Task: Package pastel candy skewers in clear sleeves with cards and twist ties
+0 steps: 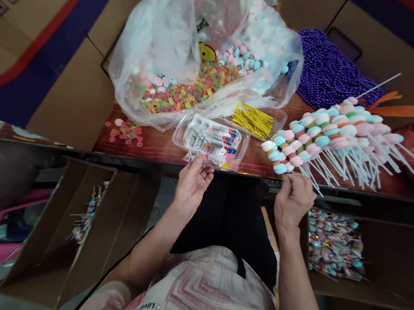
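Note:
My left hand (192, 184) is closed, thumb and fingers pinching the near end of a printed clear plastic bag (201, 160). Just beyond it sits a clear plastic tray (243, 148) holding a stack of similar printed bags (210, 134). My right hand (295, 200) is curled shut at the table edge, beside the lower end of a pile of candy skewers (327, 128) with pink, blue and white pieces on white sticks. Whether a stick is between its fingers is hidden. Gold twist ties (253, 120) lie in a second tray between the bags and the skewers.
A large clear bag (160, 34) of ring gummies (194, 88) and pastel candies stands at the back. Loose gummies (126, 133) lie left. Purple bead strings (326, 69) are heaped behind the skewers. Cardboard boxes (92, 97) flank the table; an open carton (392, 262) below right holds wrapped skewers.

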Demonstrator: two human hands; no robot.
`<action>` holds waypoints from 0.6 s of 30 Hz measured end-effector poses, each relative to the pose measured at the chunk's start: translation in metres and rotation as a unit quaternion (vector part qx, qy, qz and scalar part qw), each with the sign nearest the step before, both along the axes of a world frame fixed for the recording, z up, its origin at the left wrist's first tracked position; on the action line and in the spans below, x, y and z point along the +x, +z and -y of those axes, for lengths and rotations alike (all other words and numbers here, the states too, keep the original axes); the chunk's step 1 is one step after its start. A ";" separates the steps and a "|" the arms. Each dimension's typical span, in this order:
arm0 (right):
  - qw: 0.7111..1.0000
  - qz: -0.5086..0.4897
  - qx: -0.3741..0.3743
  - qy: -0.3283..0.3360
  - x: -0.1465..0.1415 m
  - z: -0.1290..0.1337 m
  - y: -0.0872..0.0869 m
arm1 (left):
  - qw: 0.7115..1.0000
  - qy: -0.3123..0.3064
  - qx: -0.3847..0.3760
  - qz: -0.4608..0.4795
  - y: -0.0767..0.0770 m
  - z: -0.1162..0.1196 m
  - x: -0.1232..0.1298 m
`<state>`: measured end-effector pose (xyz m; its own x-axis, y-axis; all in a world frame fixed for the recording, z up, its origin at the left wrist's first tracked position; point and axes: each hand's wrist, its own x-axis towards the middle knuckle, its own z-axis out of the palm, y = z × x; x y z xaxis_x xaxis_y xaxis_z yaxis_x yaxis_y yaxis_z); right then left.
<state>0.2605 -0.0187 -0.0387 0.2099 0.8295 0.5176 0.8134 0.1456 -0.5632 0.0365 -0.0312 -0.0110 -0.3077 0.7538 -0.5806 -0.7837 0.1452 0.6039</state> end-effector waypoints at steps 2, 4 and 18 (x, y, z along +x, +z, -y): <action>0.996 -0.062 0.023 0.052 -0.008 0.009 0.015 | 1.000 0.007 0.001 -0.022 -0.003 -0.002 -0.005; 0.990 -0.096 0.028 0.104 -0.015 0.019 0.029 | 0.999 0.016 0.001 -0.042 -0.006 -0.003 -0.008; 0.965 -0.030 -0.014 0.258 -0.014 0.026 0.040 | 0.989 0.040 0.079 -0.118 -0.008 -0.008 -0.023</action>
